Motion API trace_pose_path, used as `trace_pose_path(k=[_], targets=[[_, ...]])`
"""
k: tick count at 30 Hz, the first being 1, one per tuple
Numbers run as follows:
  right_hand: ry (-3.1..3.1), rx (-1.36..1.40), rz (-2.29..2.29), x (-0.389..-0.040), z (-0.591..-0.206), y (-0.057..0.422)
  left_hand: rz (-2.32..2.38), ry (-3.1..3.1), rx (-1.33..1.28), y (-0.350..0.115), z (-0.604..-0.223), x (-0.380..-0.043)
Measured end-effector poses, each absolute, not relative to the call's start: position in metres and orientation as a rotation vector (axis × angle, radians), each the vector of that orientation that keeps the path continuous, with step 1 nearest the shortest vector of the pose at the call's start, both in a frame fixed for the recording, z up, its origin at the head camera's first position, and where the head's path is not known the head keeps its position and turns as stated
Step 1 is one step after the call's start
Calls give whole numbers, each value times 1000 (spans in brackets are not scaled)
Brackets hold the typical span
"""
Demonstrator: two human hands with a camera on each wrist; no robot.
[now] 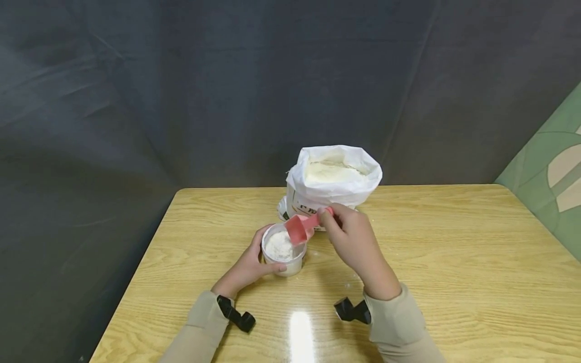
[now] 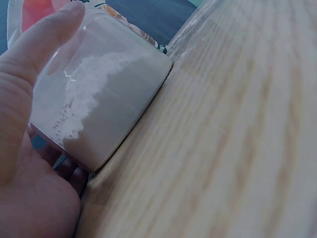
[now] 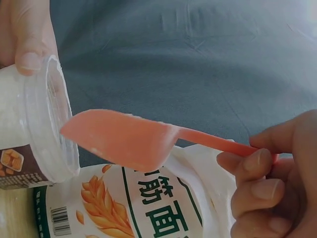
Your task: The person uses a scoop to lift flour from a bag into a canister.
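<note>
Left hand [image 1: 248, 266] clasps the jar [image 1: 282, 250] upright on the worktop [image 1: 454, 262]. Right hand [image 1: 351, 237] pinches the scoop [image 1: 300, 228] handle, bowl tipped over the jar mouth (flour inside). Step judged: emptying. Bag [image 1: 333, 179] stands open just behind.

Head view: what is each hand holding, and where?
Left hand grips the plastic cup round its side wall. Right hand pinches the pink scoop by its handle end.

both forearms forward, left hand [image 1: 248, 262] curled in a cupping grip, right hand [image 1: 349, 234] fingers pinched, wrist raised
</note>
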State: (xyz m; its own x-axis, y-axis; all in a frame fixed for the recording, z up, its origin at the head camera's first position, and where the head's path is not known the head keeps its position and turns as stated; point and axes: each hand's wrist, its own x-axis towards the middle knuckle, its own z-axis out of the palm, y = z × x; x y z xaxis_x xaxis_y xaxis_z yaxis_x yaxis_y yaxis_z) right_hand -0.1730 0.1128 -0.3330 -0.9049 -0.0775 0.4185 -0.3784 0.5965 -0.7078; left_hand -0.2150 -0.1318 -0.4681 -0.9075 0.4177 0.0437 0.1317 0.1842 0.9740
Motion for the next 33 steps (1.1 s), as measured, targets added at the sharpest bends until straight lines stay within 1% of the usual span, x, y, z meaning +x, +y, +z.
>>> trace_pose_path(k=[7, 23, 33], targets=[[-2413, 275, 1441, -173, -330, 116, 1793, 2221, 525, -133, -468, -216], [-2150, 170, 1767, -170, -322, 127, 1822, 2192, 532, -135, -470, -215], [-1918, 150, 1947, -162, -304, 140, 1820, 2193, 534, -132, -469, -216]])
